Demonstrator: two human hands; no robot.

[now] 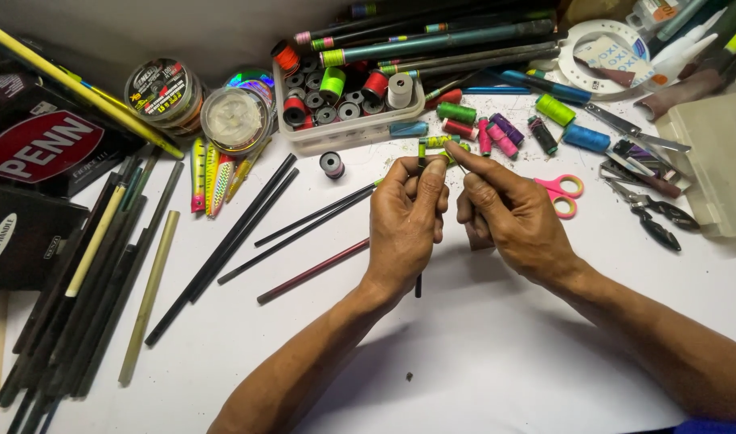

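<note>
Two hands meet over the middle of the white table (480,354). The left hand (406,221) is clenched around a thin dark rod (419,285), whose lower end pokes out below the palm and whose wrapped green-and-yellow section (434,143) shows above the thumb. The right hand (509,217) pinches its thumb and forefinger together just beside that wrapped section, probably on a thread, though it is too fine to make out. Doing this well calls for a steady rod and even tension, with the pinch kept close to the wrap.

Open table lies toward the person, below the wrists. Further away it is crowded: a clear tray of thread spools (344,100) sits just beyond the fingertips, pink scissors (562,195) lie near the right hand, loose dark rods (247,233) fan out to the left, and pliers (653,213) rest at the right.
</note>
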